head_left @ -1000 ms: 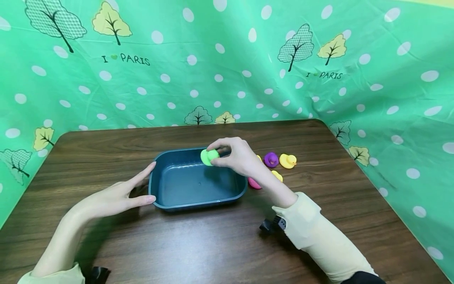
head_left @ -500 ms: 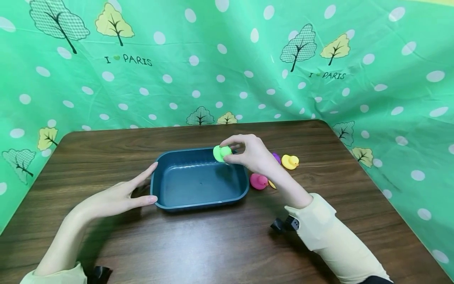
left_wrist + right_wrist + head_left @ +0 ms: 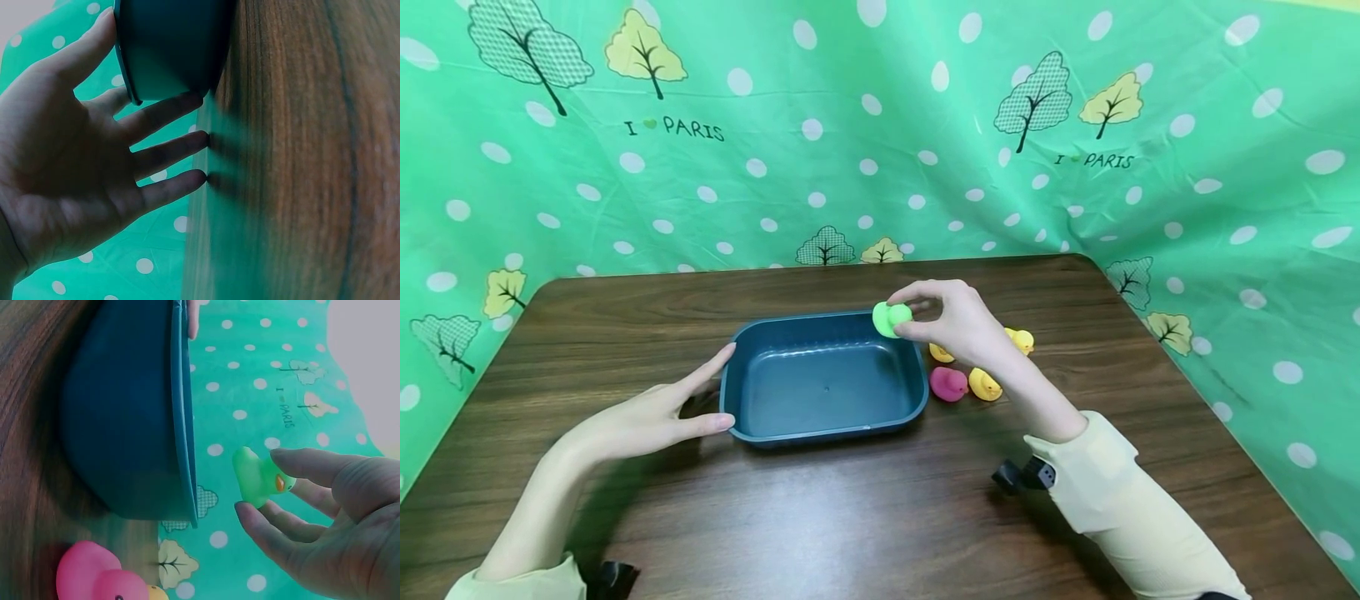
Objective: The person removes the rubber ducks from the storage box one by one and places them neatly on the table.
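Observation:
In the head view, a green rubber duck [image 3: 891,319] is pinched between the thumb and fingers of my right hand [image 3: 961,323], above the far right corner of a dark blue plastic bin [image 3: 820,392]. The right wrist view shows this duck [image 3: 253,478] held at the fingertips, higher than the bin's rim. My left hand [image 3: 640,417] touches the bin's left end with spread, fairly straight fingers. In the left wrist view, its thumb meets the rim while the other fingers reach beneath and beside the bin wall [image 3: 169,56].
Right of the bin lie a pink duck [image 3: 949,384] and several yellow ducks [image 3: 985,385], partly covered by my right hand and forearm. The dark wooden table [image 3: 820,517] ends at a green dotted cloth [image 3: 850,150] behind and on the sides.
My right hand has moved rightward with the green duck, from over the bin to its far right corner. The purple duck is now hidden behind that hand. My left hand keeps its place.

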{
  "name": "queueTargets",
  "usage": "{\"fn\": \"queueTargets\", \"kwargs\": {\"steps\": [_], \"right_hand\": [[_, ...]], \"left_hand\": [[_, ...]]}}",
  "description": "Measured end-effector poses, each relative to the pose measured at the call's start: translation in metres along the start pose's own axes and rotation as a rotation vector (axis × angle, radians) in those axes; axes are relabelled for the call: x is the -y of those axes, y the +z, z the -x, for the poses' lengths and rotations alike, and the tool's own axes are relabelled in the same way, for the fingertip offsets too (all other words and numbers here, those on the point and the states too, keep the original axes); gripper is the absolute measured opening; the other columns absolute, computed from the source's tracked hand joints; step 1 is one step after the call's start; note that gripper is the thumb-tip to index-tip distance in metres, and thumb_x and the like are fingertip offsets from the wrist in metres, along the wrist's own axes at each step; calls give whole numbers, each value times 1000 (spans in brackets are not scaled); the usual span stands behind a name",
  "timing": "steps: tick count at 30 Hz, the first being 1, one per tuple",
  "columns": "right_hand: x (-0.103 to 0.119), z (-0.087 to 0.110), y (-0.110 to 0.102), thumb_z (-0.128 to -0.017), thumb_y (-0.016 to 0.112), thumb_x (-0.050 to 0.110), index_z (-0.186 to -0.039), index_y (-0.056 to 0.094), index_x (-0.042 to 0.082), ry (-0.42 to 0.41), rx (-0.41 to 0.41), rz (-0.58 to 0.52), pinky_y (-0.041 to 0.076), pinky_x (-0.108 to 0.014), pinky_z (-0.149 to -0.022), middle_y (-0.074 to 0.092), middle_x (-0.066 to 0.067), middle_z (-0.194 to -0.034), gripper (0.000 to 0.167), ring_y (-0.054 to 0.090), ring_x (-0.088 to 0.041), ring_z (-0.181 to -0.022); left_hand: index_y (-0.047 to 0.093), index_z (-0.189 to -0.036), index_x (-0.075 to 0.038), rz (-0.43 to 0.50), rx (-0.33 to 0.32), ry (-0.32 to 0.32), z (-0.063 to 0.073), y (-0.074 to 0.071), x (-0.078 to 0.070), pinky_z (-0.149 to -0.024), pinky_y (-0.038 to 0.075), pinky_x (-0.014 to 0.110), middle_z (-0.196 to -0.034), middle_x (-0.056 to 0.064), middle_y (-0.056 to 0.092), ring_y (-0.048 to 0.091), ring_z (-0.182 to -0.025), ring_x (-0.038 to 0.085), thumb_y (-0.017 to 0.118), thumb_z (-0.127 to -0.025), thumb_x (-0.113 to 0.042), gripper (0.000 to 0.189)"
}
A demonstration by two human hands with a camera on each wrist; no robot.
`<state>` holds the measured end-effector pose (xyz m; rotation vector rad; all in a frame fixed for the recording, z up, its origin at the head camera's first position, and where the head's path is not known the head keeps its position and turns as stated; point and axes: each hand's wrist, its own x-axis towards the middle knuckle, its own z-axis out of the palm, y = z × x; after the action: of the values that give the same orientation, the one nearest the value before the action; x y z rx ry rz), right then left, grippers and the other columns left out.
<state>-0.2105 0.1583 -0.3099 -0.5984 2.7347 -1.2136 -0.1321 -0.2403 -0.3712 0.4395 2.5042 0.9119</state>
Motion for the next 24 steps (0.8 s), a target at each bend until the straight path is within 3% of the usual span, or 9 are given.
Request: {"fn": "queueTargets", "kwargs": {"steps": [6,16,24], "right_hand": [[0,2,-7,-89,80,14,-120,76,18,13,-1,-1,59,-30,-79,76,-4,-118,31,72,-21,-107],[-12,11,-23,-90,80,21,-119,76,21,34,-16,16,55,-37,-89,76,-1,-116,28,70,-19,-109],[-21,19,-36,-90,81,24,-117,76,21,75,-29,54,53,-34,-86,76,-2,-115,27,69,-19,-107]], "left_hand": [[-5,-163,-47,5,-1,5,0,0,1,-111,38,70,-174,12,13,22,-156,48,61,-99,-56,92],[-5,-163,-47,-18,-4,4,0,0,0,-111,39,69,-173,13,15,24,-155,48,61,-99,-57,92],[-5,-163,-47,-8,0,3,0,0,-1,-111,39,69,-174,13,14,24,-155,48,61,-99,-56,92]]}}
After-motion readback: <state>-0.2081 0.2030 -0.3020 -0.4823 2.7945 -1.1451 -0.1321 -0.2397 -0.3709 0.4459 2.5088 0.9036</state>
